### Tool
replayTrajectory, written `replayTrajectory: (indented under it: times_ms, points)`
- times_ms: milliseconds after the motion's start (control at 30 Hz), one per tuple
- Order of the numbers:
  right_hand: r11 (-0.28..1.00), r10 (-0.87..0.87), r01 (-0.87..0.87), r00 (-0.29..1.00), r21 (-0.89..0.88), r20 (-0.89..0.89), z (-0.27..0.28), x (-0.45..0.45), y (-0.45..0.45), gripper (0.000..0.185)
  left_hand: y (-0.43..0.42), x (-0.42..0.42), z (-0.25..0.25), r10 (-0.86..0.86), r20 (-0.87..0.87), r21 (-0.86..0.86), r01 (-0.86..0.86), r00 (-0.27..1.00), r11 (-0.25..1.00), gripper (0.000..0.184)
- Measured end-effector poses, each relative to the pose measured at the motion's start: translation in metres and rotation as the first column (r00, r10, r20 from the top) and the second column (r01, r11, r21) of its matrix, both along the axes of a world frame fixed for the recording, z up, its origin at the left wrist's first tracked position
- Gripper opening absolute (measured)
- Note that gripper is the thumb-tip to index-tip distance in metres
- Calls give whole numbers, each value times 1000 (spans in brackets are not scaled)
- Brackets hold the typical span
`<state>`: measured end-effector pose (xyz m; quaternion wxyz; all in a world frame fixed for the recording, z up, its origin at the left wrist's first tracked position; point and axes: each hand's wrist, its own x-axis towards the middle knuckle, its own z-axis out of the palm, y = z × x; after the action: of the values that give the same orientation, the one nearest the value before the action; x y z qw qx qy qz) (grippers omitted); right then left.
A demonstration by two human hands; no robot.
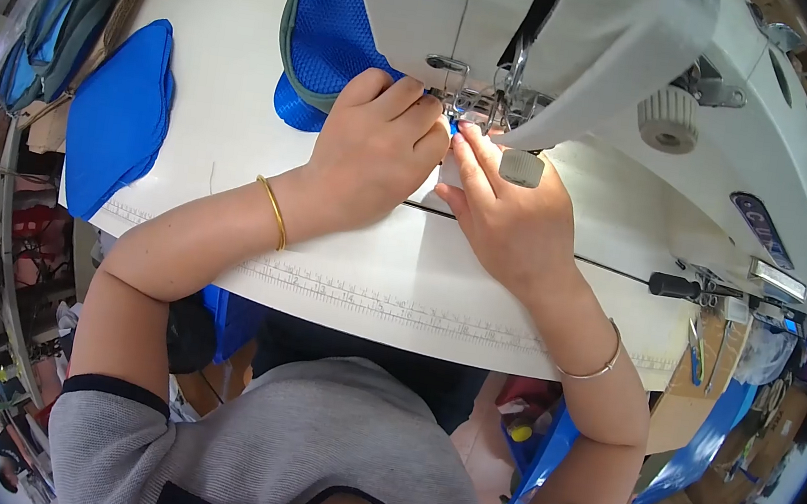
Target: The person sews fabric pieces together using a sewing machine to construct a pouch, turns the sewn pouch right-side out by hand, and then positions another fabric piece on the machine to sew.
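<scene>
My left hand (375,153) is closed on the edge of a blue mesh fabric piece (335,27) with dark green binding, just left of the needle area. The fabric curves up behind the machine head. Beside the presser foot (497,107) of a white sewing machine (610,46), my right hand (515,205) lies with its fingers stretched forward, the tips at a small bit of blue fabric under the foot. My knuckles hide most of the fabric edge at the needle.
A stack of blue fabric pieces (123,117) lies on the table's left side. A printed ruler strip (348,291) runs along the front edge. A black-handled screwdriver (673,285) lies at right, with snips (695,350) near the corner. Dark green-edged fabric (72,0) is heaped at upper left.
</scene>
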<state>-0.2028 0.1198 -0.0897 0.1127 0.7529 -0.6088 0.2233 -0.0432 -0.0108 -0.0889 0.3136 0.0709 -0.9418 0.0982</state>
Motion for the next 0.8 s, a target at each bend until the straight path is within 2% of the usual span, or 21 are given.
replayTrajectory:
  times_ms: [100, 233, 267, 367, 400, 467, 567, 600, 667, 733, 767, 800]
  points:
    - [1000, 4, -4, 1000, 1, -6, 0, 0, 0, 43, 0, 3, 7, 9, 33, -5, -9, 999, 1000, 16]
    - [1000, 2, -2, 1000, 6, 1, -3, -1, 1, 42, -14, 18, 52, -67, 115, 281, 32, 991, 959, 21]
    - [1000, -4, 4, 1000, 11, -10, -4, 0, 1, 41, -25, 23, 67, -69, 212, 333, -6, 975, 943, 21]
    - [1000, 7, -8, 999, -14, -50, -6, -1, 1, 40, -70, 26, 75, -167, 383, 325, 37, 909, 945, 30]
    - [1000, 4, -5, 999, -17, -47, -4, 1, 0, 40, -70, 27, 78, -169, 386, 323, 39, 907, 946, 30]
    - [996, 64, -63, 998, -64, 12, 1, 2, -2, 19, -68, 23, 86, -217, 543, 384, -10, 811, 923, 36]
    - [998, 21, -25, 997, -51, -69, 2, 12, 5, 13, -66, 15, 91, -210, 618, 340, -17, 758, 940, 43]
    - [1000, 12, -12, 1000, 7, 24, 5, 18, 9, 11, -66, 14, 93, -200, 651, 318, -24, 732, 948, 46]
    - [1000, 17, -17, 998, 6, 56, 7, 24, 13, 12, -67, 18, 74, -197, 615, 287, 16, 764, 958, 46]
    - [1000, 17, -17, 996, 4, 87, 9, 31, 17, 13, -65, 20, 60, -212, 532, 451, -63, 820, 890, 40]
    - [1000, -7, 1, 970, 26, 243, 9, 36, 21, 13, -71, 21, 53, -263, 488, 498, -18, 832, 867, 32]
    - [999, -33, 14, 920, 51, 391, 9, 40, 24, 14, -72, 22, 57, -269, 488, 498, -12, 831, 867, 32]
